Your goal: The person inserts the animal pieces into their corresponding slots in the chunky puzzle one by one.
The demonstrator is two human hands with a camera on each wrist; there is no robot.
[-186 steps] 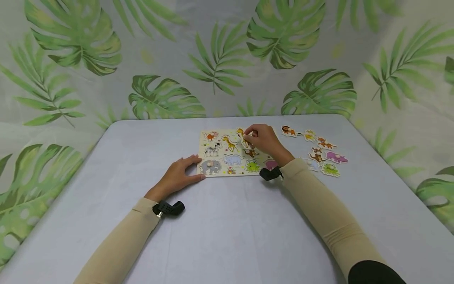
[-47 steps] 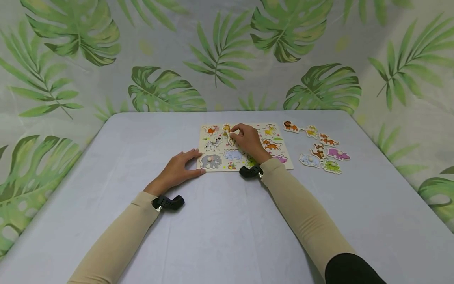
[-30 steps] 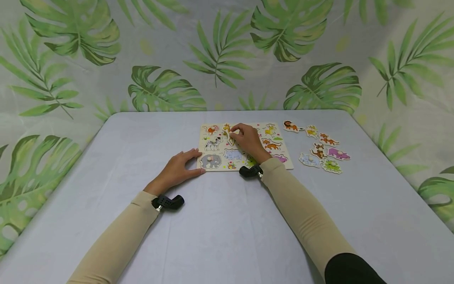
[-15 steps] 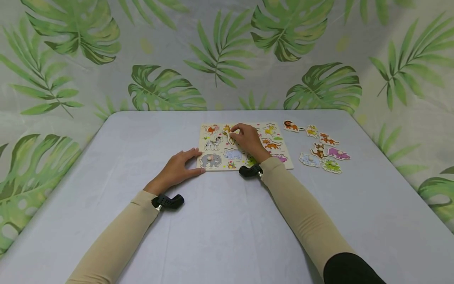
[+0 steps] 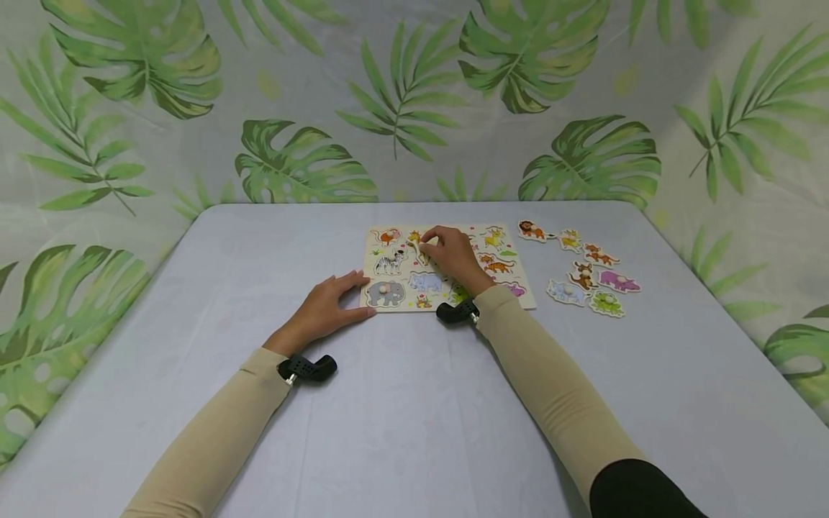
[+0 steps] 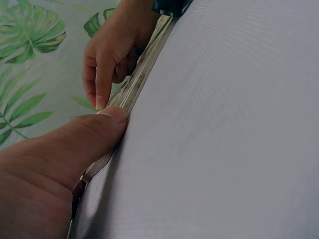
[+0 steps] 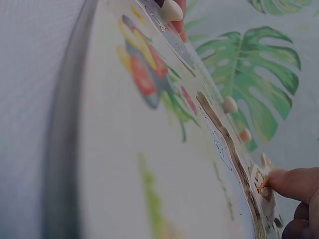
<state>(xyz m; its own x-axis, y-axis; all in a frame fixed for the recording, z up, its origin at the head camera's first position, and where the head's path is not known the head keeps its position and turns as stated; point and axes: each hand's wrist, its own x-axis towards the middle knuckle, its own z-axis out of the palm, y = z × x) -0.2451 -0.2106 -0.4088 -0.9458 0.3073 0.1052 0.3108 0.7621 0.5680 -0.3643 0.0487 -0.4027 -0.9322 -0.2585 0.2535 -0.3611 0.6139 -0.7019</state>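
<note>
In the head view, my right hand pinches the giraffe puzzle piece over the giraffe picture on the puzzle board. The right wrist view shows the thumb against the giraffe piece; the other fingers are partly cut off. My left hand rests at the board's near left corner, fingers along the left side and thumb on the front edge. The elephant piece, the zebra piece and the monkey piece lie in the board. My right hand hides part of the board's middle.
Several loose animal pieces lie right of the board, including a lion, a purple hippo, a green frog and a pale blue one. The white-covered table meets a leaf-print cloth behind.
Since the oldest frame, my right hand has carried the giraffe piece left from above the board's middle onto the giraffe picture. It has hardly moved over the last second. My left hand stays put.
</note>
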